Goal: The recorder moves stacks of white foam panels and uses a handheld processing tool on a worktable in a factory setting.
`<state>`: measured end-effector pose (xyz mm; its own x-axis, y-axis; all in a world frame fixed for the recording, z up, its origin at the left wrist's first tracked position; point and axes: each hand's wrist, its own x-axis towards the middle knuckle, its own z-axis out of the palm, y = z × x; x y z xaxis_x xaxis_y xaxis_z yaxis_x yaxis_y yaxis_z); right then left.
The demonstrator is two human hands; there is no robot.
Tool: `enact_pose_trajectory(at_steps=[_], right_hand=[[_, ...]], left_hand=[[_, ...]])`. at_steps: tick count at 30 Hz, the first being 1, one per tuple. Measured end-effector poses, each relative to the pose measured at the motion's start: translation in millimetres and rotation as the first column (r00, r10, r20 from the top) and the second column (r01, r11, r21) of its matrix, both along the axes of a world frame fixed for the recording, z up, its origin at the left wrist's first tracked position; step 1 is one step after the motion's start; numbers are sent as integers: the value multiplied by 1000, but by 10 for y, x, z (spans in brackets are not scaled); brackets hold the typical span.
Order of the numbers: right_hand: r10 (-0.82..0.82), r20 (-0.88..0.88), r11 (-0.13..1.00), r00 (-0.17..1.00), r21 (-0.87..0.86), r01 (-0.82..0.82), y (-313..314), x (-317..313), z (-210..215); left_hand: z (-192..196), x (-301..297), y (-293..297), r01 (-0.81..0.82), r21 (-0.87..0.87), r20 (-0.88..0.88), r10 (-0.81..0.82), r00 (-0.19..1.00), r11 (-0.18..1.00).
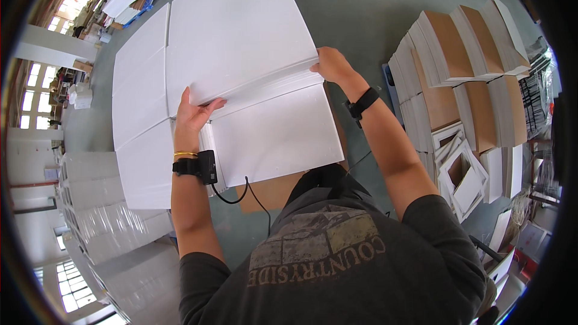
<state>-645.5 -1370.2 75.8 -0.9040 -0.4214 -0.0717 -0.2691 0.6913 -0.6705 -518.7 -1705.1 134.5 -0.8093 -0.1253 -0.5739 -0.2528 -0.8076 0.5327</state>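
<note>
In front of me is a large block of white boards in side-by-side stacks. The near stack is lower, so a step of layered edges shows between it and the taller stack behind. My right hand is closed on the right near corner of the taller stack, thumb at its near edge. My left hand lies at the step farther left, with thumb and forefinger spread apart; its other fingers are hard to make out. Both hands touch the white boards. I cannot tell whether any board is lifted.
Brown and white board stacks stand at the right, with white frames beside them. Wrapped white stacks are at the lower left. A black cable hangs from my left wrist device. Grey floor surrounds the stacks.
</note>
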Motion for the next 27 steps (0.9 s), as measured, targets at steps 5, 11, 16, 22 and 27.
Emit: enact_pose_trajectory(at_steps=[5,11,16,22,27], right_hand=[[-25,5,1000,1000,-6,25,-17,5,-5],[-5,-19,996,1000,-93,3,117,-33,-212],[-55,562,799,825,-471,374,525,-18,-346],[88,847,404,524,-512,759,614,102,-947],[129,882,398,453,-465,791,418,110,-1363]], left_hand=[[-34,-26,28,6,-69,35,-4,999,998],[-70,188,108,137,-224,-102,-163,981,965],[-88,517,455,-14,-15,176,17,984,1000],[-564,1129,831,199,37,231,-202,952,979],[-1053,1846,1114,404,124,396,-418,818,906]])
